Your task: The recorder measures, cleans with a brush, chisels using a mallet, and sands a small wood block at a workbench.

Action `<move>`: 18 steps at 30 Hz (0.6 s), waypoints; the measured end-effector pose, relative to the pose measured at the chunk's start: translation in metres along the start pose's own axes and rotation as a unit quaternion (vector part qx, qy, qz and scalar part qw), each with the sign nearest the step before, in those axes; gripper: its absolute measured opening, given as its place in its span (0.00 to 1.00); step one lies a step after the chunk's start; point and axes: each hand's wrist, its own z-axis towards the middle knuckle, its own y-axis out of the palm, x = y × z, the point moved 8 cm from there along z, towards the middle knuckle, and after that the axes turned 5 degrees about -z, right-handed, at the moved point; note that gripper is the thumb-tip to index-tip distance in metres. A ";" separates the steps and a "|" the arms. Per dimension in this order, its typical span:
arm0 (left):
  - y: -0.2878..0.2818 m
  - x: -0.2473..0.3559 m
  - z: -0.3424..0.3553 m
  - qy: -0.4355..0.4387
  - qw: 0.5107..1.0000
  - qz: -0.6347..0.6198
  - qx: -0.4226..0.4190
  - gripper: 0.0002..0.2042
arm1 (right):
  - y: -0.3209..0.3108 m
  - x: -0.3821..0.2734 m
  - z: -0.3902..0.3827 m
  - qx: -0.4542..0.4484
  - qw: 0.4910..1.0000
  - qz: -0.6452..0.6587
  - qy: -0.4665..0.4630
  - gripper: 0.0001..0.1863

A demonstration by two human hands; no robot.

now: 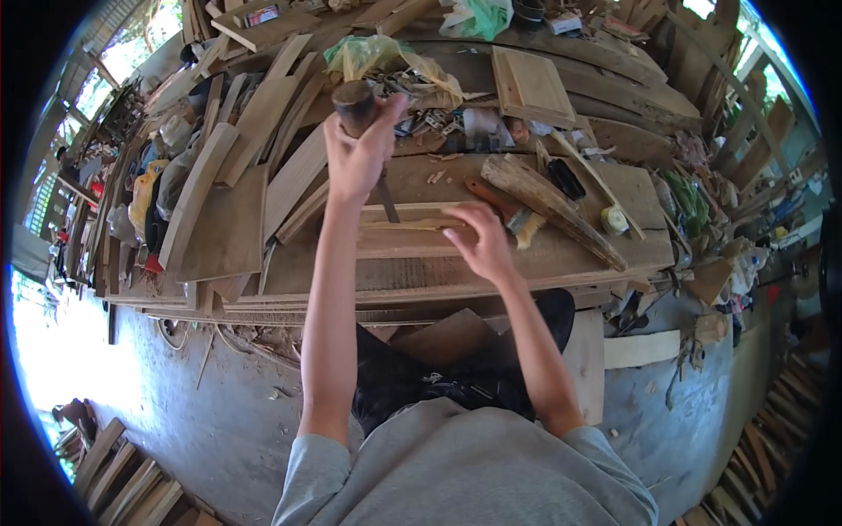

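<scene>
My left hand (355, 162) is wrapped round the handle of a chisel (353, 103), which has a dark, round-topped wooden grip. The chisel's narrow blade (389, 203) points down at a pale wooden piece (395, 244) with a recess along it; whether the tip touches the wood I cannot tell. At the right end of that piece is my right hand (484, 245), fingers curved and apart, with nothing seen in it. Just beyond it lie a brush (493, 198) with an orange-brown handle and pale bristles, and a long rough wooden billet (548, 206).
A black object (566, 179) and a small round container (614, 220) lie on the right side of the bench. Boards (241, 131) lean and pile at the left. A framed wooden panel (531, 83) and green plastic bags (478, 16) are at the back.
</scene>
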 end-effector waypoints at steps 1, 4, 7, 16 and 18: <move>-0.001 0.000 -0.001 0.000 1.000 0.002 -0.004 0.11 | -0.014 -0.005 0.006 0.017 1.000 0.025 -0.007 0.16; 0.008 0.002 -0.004 0.001 1.000 0.005 -0.005 0.14 | -0.085 0.028 0.011 0.116 0.984 -0.135 0.011 0.22; 0.015 -0.002 -0.001 0.005 1.000 -0.015 -0.010 0.14 | -0.140 0.102 -0.007 0.079 0.960 -0.241 0.120 0.26; 0.008 0.008 -0.008 0.028 0.999 0.007 -0.019 0.09 | -0.138 0.167 -0.022 -0.091 0.902 -0.390 0.162 0.40; 0.009 0.007 -0.011 0.035 0.999 0.018 -0.019 0.09 | -0.138 0.181 -0.023 -0.133 0.903 -0.366 0.181 0.38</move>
